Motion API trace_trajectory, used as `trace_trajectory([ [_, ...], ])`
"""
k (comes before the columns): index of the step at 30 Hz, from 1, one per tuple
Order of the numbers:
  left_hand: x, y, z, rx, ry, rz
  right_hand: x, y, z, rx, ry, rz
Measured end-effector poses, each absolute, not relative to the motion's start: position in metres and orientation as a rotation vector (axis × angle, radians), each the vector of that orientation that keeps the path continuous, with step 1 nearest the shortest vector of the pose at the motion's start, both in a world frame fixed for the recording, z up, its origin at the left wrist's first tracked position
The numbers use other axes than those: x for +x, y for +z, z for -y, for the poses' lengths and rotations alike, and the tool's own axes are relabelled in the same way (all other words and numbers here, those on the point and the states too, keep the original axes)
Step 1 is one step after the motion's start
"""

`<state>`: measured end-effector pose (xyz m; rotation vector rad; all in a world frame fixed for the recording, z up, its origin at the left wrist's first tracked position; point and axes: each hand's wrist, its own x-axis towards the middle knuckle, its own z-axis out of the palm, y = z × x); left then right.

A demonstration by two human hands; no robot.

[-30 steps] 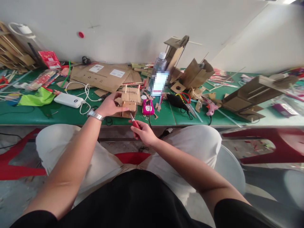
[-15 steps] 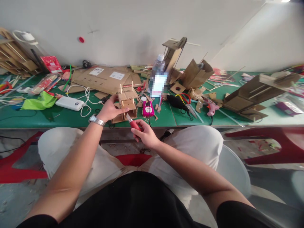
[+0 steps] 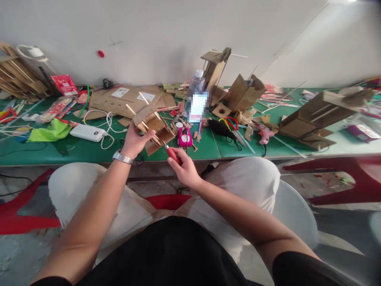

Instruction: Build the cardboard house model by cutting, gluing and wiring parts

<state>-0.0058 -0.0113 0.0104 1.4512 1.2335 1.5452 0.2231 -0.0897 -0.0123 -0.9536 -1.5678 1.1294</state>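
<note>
My left hand [image 3: 135, 140] is closed around the left side of a small cardboard box frame [image 3: 153, 123] with wooden sticks through it. The frame is tilted, its open side facing me. In my right hand [image 3: 185, 169] is a craft knife with a red handle [image 3: 173, 154]. Its blade points up and left, at the lower edge of the cardboard frame; whether it touches is too small to tell. A bright pink case [image 3: 185, 137] with a white figure lies just right of the frame.
On the green table [image 3: 205, 149] lie a white power bank [image 3: 87, 132] with cables, flattened cardboard [image 3: 119, 103], scissors [image 3: 238, 137] and a pink glue gun [image 3: 266, 135]. A plastic bottle [image 3: 196, 85] and a lit phone screen [image 3: 198, 107] stand behind. Cardboard structures [image 3: 321, 119] occupy the right.
My left hand has tipped the cardboard frame, so its top leans left and its open side turns towards me. The knife has moved slightly right, its blade now angled more steeply.
</note>
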Motion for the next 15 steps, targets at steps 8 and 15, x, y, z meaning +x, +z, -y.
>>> trace_trajectory([
  [8, 0.023, 0.007, 0.03, 0.985, 1.592, -1.069, 0.246, 0.018, 0.076, -0.808, 0.187, 1.764],
  [15, 0.036, 0.011, 0.039, 0.786, 1.572, -0.98, 0.246, 0.049, 0.09, -0.717, -0.102, 1.9],
])
